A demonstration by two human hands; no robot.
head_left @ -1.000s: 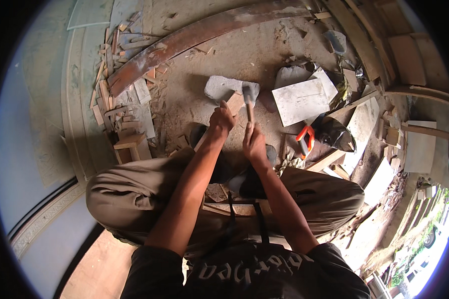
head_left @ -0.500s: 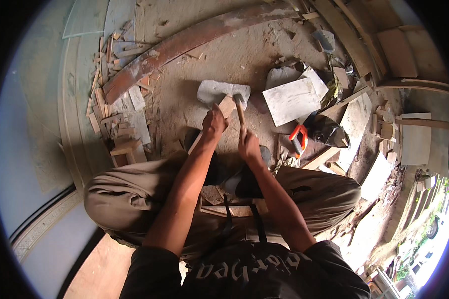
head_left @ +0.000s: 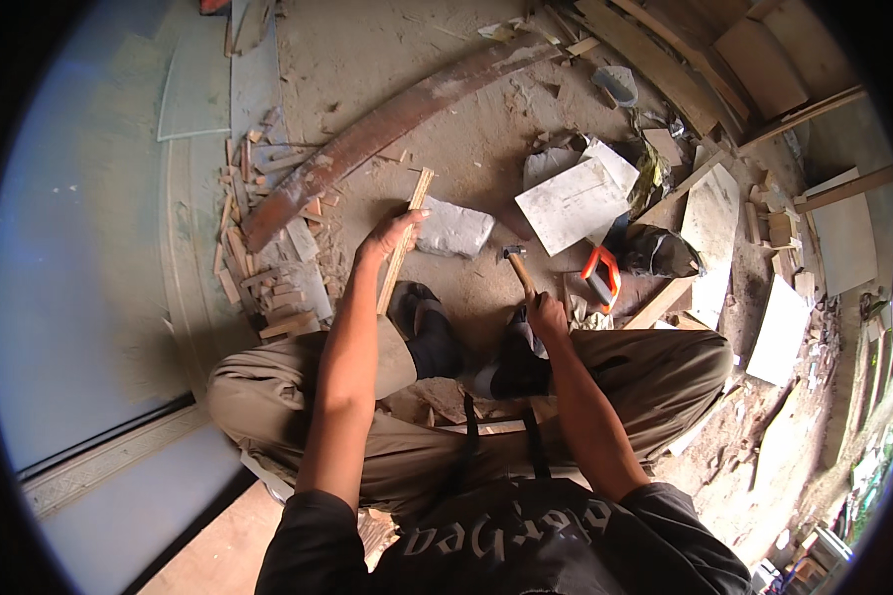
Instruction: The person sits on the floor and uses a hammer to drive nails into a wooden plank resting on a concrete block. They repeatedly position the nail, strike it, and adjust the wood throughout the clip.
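My left hand (head_left: 389, 236) is closed around a narrow strip of wood (head_left: 394, 278), which is tilted up past the hand with its layered edge showing. Just right of that strip, a whitish, rough-faced block (head_left: 456, 228) lies on the floor in front of my feet. In my closed right hand (head_left: 548, 317) is a hammer (head_left: 520, 272), gripped by its wooden handle, with the dark head pointing away from me. The hammer head is apart from both the block and the strip.
Wood offcuts (head_left: 278, 297) are heaped on the left beside a long curved reddish-brown beam (head_left: 367, 139). White boards (head_left: 573, 206), an orange-handled saw (head_left: 601, 278) and a black plastic bag (head_left: 662, 250) lie to the right. Dark shoes (head_left: 424, 307) are close to the block.
The wood strip has come off the block, moving left and turning onto its edge with my left hand. My right hand has drawn the hammer back and to the right, away from the block.
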